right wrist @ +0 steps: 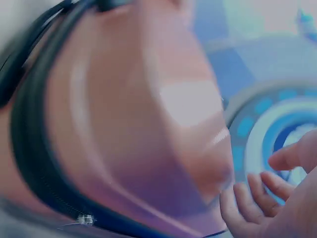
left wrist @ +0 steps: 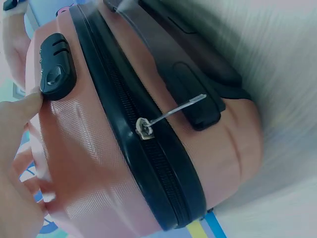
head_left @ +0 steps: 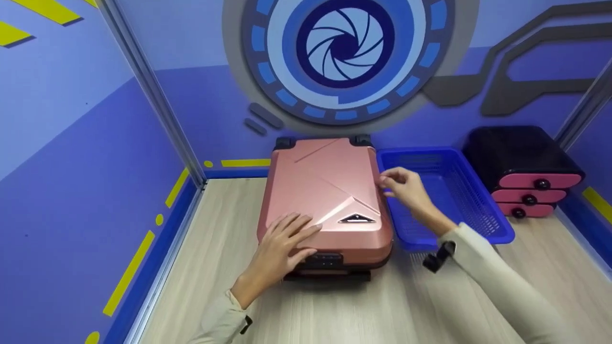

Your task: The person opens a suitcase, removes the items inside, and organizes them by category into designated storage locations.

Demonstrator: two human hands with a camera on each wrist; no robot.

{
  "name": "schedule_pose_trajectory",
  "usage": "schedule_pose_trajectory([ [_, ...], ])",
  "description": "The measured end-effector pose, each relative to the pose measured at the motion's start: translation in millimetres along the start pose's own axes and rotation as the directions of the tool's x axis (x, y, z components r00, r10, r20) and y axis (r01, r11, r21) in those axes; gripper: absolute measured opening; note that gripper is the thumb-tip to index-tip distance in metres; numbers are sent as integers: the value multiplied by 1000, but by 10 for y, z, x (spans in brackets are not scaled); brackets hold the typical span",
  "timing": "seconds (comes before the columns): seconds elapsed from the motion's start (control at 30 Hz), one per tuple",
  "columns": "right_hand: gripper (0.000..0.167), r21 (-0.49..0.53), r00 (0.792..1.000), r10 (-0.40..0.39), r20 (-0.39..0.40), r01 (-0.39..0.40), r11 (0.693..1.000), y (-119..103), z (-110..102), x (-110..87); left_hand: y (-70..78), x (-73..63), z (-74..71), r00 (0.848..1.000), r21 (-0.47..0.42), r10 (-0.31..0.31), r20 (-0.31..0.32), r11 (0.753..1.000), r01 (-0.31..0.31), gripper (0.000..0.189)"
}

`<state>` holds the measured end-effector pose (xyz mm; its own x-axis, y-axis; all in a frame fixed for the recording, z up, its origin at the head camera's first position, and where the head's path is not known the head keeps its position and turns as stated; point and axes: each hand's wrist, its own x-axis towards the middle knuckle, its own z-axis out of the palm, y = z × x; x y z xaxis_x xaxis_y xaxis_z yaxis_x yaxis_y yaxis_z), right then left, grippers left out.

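1. Head view: A hard-sided pink suitcase lies flat on a wood-grain tabletop, beside a blue basket and near a black drawer box; a person's left hand rests on the lid's near left, fingers spread and gripping nothing, while the right hand is at the right edge, fingers bent
2. Left wrist view: The left thumb is at the combination lock; a zip slider stands on the dark zip, its slim pull suited, it seems, to a fingertip pinch, while the nearby carry handle looks the firmest hold
3. Right wrist view, blurred: The right hand's fingers curl loosely, thumb apart, with nothing visible in their grasp; the glossy shell appears stiff and slick, likely to slip under a flat palm, its weight impossible to tell
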<state>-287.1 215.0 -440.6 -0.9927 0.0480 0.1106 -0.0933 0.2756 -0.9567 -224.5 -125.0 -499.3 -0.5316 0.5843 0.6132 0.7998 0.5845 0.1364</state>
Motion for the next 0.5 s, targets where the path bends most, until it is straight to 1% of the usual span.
schedule_pose_trajectory([
  [0.03,37,14,998,55,41,-56,998,-7,-20,66,-10,-12,-10,1000,-2,-5,-5,1000,5,53],
  [0.07,43,6,992,101,80,-102,995,-11,-39,121,-17,-24,-21,1000,-2,-10,-5,1000,10,53],
  [0.1,50,-6,982,144,123,-144,990,-13,-54,165,-24,-39,-28,1000,0,-13,-3,1000,13,53],
  [0.17,66,-50,954,218,207,-212,976,-15,-72,216,-42,-79,-37,1000,9,-17,-1,1000,17,54],
  [0.23,80,-72,924,268,273,-259,963,-14,-75,237,-62,-124,-43,1000,15,-28,-6,999,28,56],
  [0.3,89,-77,904,295,311,-285,955,-8,-71,243,-87,-175,-51,999,26,-39,-23,999,39,58],
  [0.43,96,-82,882,323,344,-314,946,-3,-73,254,-133,-293,-72,995,58,-64,-71,996,68,64],
  [0.5,99,-101,872,341,351,-327,940,-1,-79,262,-145,-354,-74,991,68,-86,-105,993,94,68],
])
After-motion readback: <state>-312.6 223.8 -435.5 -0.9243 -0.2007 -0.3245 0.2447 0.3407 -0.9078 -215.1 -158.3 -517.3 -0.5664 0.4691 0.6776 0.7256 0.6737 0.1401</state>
